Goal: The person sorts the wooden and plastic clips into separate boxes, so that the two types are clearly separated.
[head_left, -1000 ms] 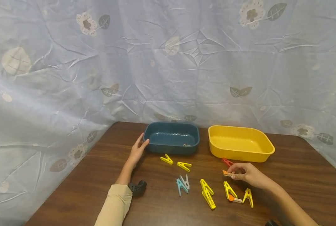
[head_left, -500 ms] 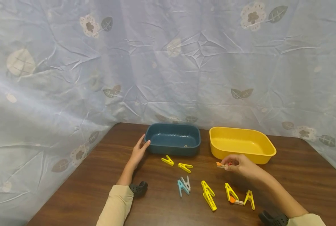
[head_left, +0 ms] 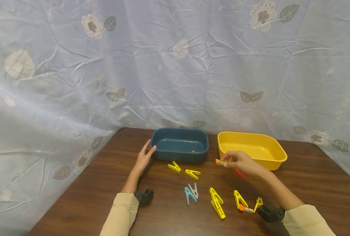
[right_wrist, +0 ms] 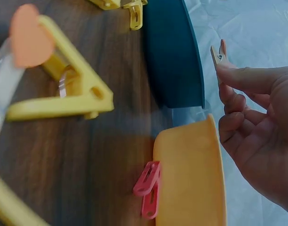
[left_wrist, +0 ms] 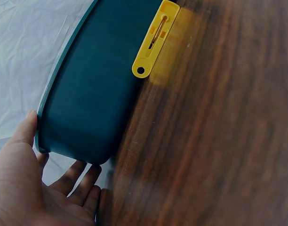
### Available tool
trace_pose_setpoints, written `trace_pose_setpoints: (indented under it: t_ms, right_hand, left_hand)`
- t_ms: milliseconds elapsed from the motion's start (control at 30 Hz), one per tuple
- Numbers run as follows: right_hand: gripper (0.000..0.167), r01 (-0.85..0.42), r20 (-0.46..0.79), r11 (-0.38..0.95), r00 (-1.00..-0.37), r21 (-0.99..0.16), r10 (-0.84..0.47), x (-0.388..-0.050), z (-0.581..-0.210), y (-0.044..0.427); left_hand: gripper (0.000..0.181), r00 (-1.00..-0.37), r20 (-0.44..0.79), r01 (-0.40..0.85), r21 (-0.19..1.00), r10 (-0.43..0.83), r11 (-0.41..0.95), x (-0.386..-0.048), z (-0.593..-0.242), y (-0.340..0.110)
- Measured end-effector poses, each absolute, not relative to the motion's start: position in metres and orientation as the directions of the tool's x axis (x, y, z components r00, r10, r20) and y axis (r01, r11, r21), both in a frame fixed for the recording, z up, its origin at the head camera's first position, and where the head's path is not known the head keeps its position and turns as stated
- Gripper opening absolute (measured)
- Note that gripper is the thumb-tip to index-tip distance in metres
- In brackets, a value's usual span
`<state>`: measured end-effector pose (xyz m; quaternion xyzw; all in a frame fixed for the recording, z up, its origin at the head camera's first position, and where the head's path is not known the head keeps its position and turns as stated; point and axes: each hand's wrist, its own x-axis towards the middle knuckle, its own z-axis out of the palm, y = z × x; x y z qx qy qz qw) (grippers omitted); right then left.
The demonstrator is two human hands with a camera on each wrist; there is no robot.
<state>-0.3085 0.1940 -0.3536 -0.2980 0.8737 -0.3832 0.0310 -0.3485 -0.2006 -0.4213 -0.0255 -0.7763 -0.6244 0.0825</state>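
Above the table, between the two bins, my right hand [head_left: 244,163] pinches a small wooden clothespin [head_left: 221,162] with an orange end. The same clothespin [right_wrist: 220,57] shows between thumb and forefinger in the right wrist view, higher than the bins. My left hand [head_left: 142,161] touches the left end of the dark blue bin [head_left: 177,157], its fingers extended. In the left wrist view the thumb lies at the rim of that bin [left_wrist: 83,94] and the other fingers at its end wall. A few wooden bits [head_left: 194,151] lie inside, too small to make out.
Right of the blue bin stands a yellow bin [head_left: 269,164], a red clothespin [right_wrist: 151,186] by its front wall. Several yellow clothespins [head_left: 217,205] lie about the table, with a light blue one [head_left: 190,195], a grey one [head_left: 194,191] and another orange-ended wooden one [head_left: 246,209].
My right hand has risen from the table near the red clothespin and moved leftward and away, carrying the wooden clothespin toward the blue bin. The left hand has stayed at the blue bin.
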Motion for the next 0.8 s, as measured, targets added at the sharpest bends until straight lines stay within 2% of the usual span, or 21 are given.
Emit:
trace_pose_setpoints:
  t_ms: [233,433,667,800]
  right_hand:
    - [0.013,-0.53,0.218,0.543,-0.816,-0.651,-0.534,-0.324,-0.348,0.18]
    - [0.011,-0.527,0.21,0.567,-0.822,-0.633,-0.53,-0.333,-0.342,0.167]
    - [0.011,-0.516,0.214,0.562,-0.83,-0.646,-0.516,-0.344,-0.338,0.154]
    - [0.013,-0.503,0.206,0.546,-0.832,-0.67,-0.515,-0.349,-0.336,0.147]
  left_hand:
    - [0.066,-0.985,0.154,0.133,0.963,-0.076,0.235,-0.349,-0.422,-0.201]
    - [0.067,-0.987,0.143,0.126,0.969,-0.069,0.213,-0.349,-0.421,-0.201]
    - [0.06,-0.99,0.136,0.124,0.967,-0.043,0.221,-0.323,-0.392,-0.193]
    - [0.06,-0.99,0.136,0.124,0.966,-0.039,0.225,-0.319,-0.39,-0.192]
